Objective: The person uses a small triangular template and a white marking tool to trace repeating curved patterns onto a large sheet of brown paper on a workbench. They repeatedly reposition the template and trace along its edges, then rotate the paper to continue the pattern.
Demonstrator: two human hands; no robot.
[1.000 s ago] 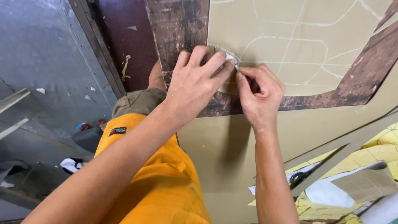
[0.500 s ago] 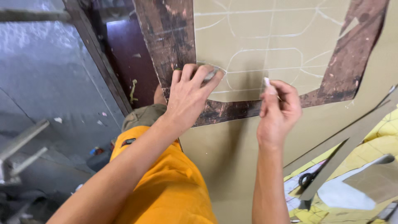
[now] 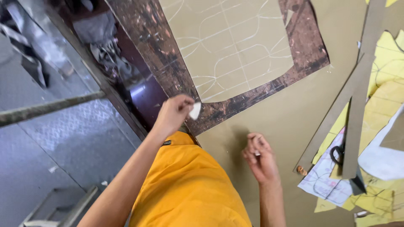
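Observation:
My left hand (image 3: 173,114) is lifted off the table and pinches a small white chip of chalk (image 3: 195,110) above the table's near edge. My right hand (image 3: 261,157) hangs over the tan cloth (image 3: 286,122) with its fingers curled around a small white bit that I cannot make out. Further up lies a tan panel (image 3: 229,46) marked with white chalk curves and lines, on the worn dark brown tabletop (image 3: 160,50). My legs in orange shorts (image 3: 189,189) fill the lower middle.
At the right lie long brown card strips (image 3: 357,96), black scissors (image 3: 336,154), and yellow and white paper patterns (image 3: 387,84). Left of the table are a grey patterned floor (image 3: 63,138), a metal bar (image 3: 46,108) and dark cloth scraps (image 3: 105,50) under the table.
Both hands have left the chalked panel and drawn back toward me. The left one now holds the white chalk in the air. The view has swung to the right.

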